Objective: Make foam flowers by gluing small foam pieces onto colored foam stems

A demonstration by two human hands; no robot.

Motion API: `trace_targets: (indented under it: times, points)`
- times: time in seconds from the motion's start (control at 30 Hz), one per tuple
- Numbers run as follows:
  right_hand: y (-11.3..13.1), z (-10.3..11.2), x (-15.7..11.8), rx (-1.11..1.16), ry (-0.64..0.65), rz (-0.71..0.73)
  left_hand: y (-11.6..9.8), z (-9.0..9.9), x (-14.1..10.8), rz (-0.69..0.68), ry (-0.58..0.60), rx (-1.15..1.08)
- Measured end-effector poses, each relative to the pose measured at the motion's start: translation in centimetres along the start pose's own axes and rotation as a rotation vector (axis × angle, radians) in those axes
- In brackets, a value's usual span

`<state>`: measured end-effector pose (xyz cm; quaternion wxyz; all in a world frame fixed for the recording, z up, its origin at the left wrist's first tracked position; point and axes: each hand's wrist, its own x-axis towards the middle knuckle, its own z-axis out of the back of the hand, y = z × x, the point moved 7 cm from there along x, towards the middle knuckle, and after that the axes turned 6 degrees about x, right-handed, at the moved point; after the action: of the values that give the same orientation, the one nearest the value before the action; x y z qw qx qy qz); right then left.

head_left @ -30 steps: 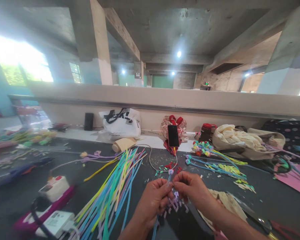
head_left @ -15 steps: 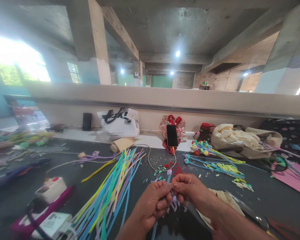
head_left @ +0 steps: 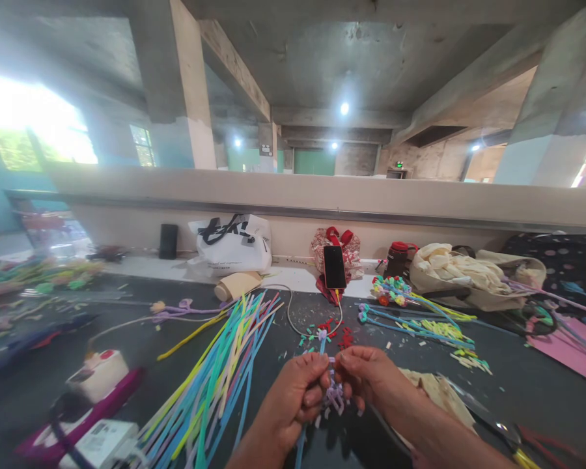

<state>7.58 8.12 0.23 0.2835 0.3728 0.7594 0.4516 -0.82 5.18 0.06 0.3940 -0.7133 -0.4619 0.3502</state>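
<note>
My left hand [head_left: 303,394] is closed on a blue pipe cleaner [head_left: 323,345], whose lilac tip sticks up above the thumb and whose lower end comes out below the palm. Close beside it, my right hand [head_left: 368,378] pinches at a small lilac piece [head_left: 331,360] between the two sets of fingertips. Whether that piece is fixed to the stem I cannot tell. Under the fingers lies a small heap of cut lilac pieces [head_left: 334,396] on the dark table. Just beyond my hands are scattered red bits [head_left: 345,337] and green bits [head_left: 308,341].
A large bundle of coloured pipe cleaners [head_left: 215,384] lies to the left, near a power strip [head_left: 85,417]. A phone [head_left: 334,267] on a cable leans at the back. Finished-looking flower stems [head_left: 390,290] and yellow cut pieces [head_left: 434,329] lie right. Scissors [head_left: 505,430] are at lower right.
My fingertips have drawn slightly apart, and the lilac piece between them now shows. The blue stem has shifted a little left. The whole view has moved slightly.
</note>
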Motion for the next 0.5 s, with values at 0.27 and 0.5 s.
trace_targets:
  times: [0.27,0.5]
  points:
    - [-0.4,0.1,0.2,-0.028,0.009,-0.003,0.3,0.0,0.0,0.008,0.007,0.066]
    - [0.0,-0.3,-0.8,-0.067,0.033,-0.014,0.4,-0.3,0.0,0.006,-0.020,0.118]
